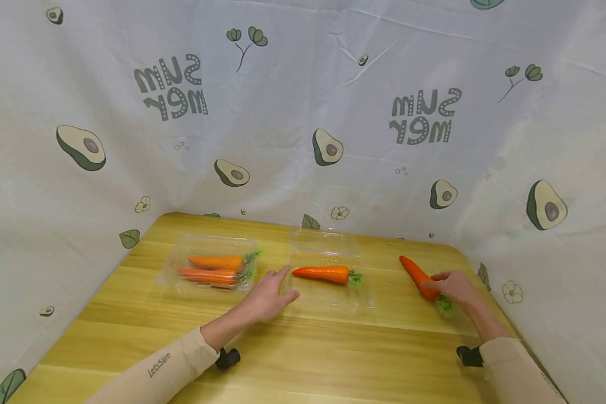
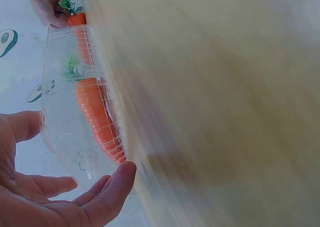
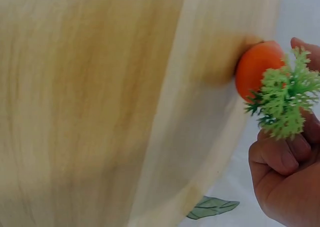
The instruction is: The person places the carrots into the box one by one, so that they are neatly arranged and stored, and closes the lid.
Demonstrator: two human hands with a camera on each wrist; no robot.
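An orange carrot (image 1: 320, 274) with a green leafy tuft lies in a clear plastic container (image 1: 328, 299) whose lid stands raised at the back. My left hand (image 1: 266, 297) is at this container's left side, fingers spread; in the left wrist view its fingertips (image 2: 125, 174) are by the container wall. At the table's right, my right hand (image 1: 455, 289) grips another carrot (image 1: 415, 273) near its leafy end, thumb on one side and fingers on the other. That carrot's round top (image 3: 257, 69) and green tuft (image 3: 287, 97) show in the right wrist view.
To the left, a closed clear container (image 1: 187, 244) holds two carrots (image 1: 214, 262) with green tufts. Everything stands on a wood-grain table (image 1: 308, 359). A white curtain (image 1: 283, 112) printed with avocados hangs behind it and along the sides.
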